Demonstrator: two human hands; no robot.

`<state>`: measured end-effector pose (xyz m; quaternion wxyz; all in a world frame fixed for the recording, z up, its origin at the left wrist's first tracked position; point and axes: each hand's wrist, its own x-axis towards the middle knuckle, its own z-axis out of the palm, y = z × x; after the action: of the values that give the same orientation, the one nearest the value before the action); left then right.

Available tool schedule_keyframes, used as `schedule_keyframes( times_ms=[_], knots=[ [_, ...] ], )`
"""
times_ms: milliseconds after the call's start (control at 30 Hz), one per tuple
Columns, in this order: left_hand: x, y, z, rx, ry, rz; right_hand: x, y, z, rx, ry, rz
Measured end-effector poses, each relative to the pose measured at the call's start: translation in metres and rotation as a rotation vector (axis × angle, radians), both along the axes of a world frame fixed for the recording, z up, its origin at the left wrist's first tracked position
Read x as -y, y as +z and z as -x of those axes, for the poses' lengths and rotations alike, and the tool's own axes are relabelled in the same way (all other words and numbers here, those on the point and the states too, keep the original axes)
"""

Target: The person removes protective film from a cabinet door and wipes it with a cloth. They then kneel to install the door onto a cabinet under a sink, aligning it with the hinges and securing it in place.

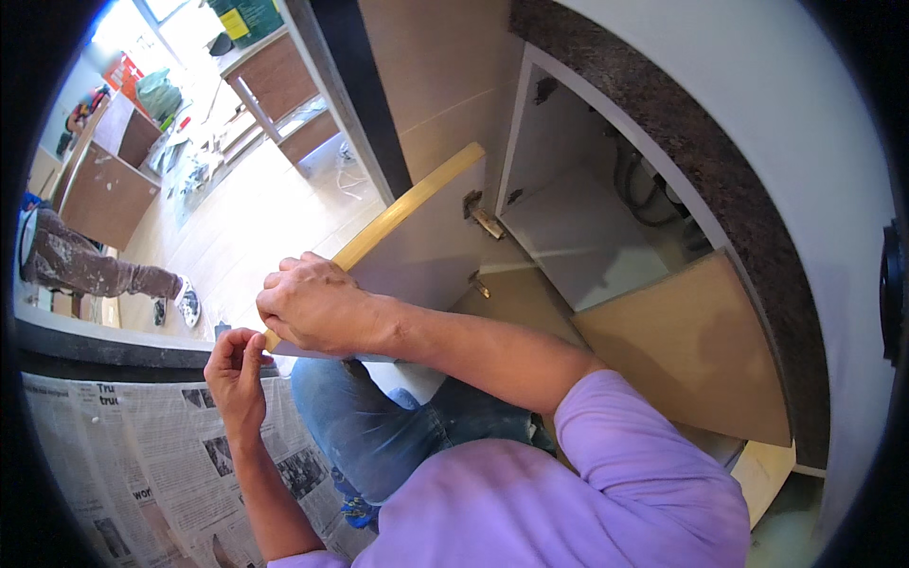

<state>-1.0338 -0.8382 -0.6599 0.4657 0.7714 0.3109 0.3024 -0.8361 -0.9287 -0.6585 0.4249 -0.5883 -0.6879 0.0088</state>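
An open cabinet door (431, 251) with a pale wood edge swings out from a white cupboard (578, 232) under a dark speckled countertop (720, 161). My right hand (312, 305) is closed over the door's outer edge near its lower corner. My left hand (235, 367) sits just below it at that corner, thumb and fingers pinched together on something too small to make out. Metal hinges (483, 220) show on the door's inner side.
A second wooden door (696, 346) stands open on the right. Pipes (644, 189) run inside the cupboard. Newspaper (142, 454) covers a surface at lower left. Another person's legs (95, 270) lie on the light floor at left, near brown cabinets (109, 194).
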Motion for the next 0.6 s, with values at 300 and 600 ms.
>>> schedule_keyframes(
  times_ms=[300, 600],
  knots=[
    [0.01, -0.007, -0.007, 0.003, 0.074, -0.107, 0.062, -0.03, -0.135, 0.071, -0.511, -0.334],
    [0.018, -0.033, -0.005, 0.305, 0.156, 0.104, 0.105, -0.061, -0.213, -0.666, -0.478, -0.106]
  ],
)
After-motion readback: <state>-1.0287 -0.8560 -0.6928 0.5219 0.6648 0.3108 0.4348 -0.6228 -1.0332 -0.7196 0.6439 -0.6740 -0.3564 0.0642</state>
